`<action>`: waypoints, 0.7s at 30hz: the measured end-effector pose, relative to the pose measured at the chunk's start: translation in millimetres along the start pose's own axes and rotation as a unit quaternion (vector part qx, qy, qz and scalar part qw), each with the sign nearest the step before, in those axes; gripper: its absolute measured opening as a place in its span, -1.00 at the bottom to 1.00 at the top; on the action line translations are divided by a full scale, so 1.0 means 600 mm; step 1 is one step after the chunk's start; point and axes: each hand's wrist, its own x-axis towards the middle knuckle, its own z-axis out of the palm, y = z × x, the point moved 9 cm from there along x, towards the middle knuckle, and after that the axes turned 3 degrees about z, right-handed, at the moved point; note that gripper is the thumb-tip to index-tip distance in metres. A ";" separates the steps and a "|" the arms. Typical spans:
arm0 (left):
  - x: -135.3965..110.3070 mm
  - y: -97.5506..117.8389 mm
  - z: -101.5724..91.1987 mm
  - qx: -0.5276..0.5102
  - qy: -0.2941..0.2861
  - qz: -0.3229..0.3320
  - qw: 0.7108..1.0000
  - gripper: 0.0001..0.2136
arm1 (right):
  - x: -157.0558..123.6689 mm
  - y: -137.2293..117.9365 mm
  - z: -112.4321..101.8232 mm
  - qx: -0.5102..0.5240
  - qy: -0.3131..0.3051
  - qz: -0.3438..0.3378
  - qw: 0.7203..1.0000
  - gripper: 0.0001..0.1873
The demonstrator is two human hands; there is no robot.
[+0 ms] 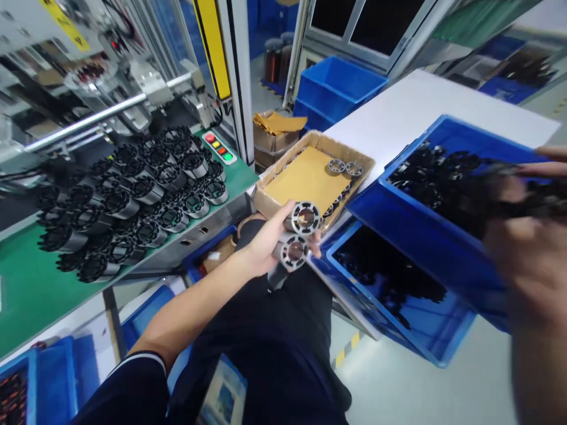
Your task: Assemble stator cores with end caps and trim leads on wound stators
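Note:
My left hand (267,245) is closed around two metal stator cores, held one above the other. The upper stator core (305,206) and the lower stator core (283,251) turn their slotted round ends toward me. Off to the right, my right hand (531,248) is smeared by motion over a blue bin (436,221). Small black plastic parts (438,171) fill that bin, and some dark ones show at my right fingers. Whether those fingers grip any of them is unclear.
Several rows of stators with black end pieces (150,189) stand on the green bench (26,265) beside a machine with push buttons (219,147). A cardboard box (274,203) holds more cores around a yellow sheet. Below the upper bin sits another blue bin (425,348).

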 end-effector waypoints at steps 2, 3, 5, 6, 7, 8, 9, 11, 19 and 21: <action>-0.078 -0.040 0.011 -0.134 0.009 -0.028 0.991 -0.20 | -0.072 -0.117 0.008 0.148 -0.030 -0.033 0.988 -0.59; -0.112 -0.055 0.014 -0.173 0.019 -0.033 0.984 -0.22 | -0.110 -0.172 0.033 0.189 -0.107 -0.043 0.975 -0.85; -0.167 -0.071 0.016 -0.189 0.043 -0.019 0.981 -0.24 | -0.177 -0.269 0.053 0.348 -0.164 -0.096 0.918 -0.78; -0.188 -0.073 0.014 -0.182 0.053 -0.002 0.982 -0.25 | -0.202 -0.299 0.066 0.400 -0.190 -0.106 0.890 -0.72; -0.205 -0.074 0.010 -0.171 0.063 0.017 0.983 -0.26 | -0.220 -0.319 0.073 0.444 -0.199 -0.112 0.866 -0.67; -0.219 -0.074 0.005 -0.157 0.074 0.032 0.984 -0.27 | -0.233 -0.331 0.082 0.470 -0.207 -0.112 0.851 -0.64; -0.230 -0.076 -0.001 -0.138 0.085 0.042 0.986 -0.28 | -0.241 -0.337 0.090 0.481 -0.217 -0.108 0.842 -0.61; -0.246 -0.081 -0.016 -0.099 0.111 0.044 0.988 -0.28 | -0.249 -0.342 0.102 0.485 -0.244 -0.093 0.835 -0.53; -0.272 -0.059 -0.036 -0.037 0.152 0.083 0.984 -0.27 | -0.265 -0.357 0.096 0.477 -0.369 -0.059 0.796 -0.40; -0.273 -0.057 -0.037 -0.019 0.156 0.087 0.984 -0.28 | -0.275 -0.359 0.100 0.476 -0.395 -0.039 0.785 -0.37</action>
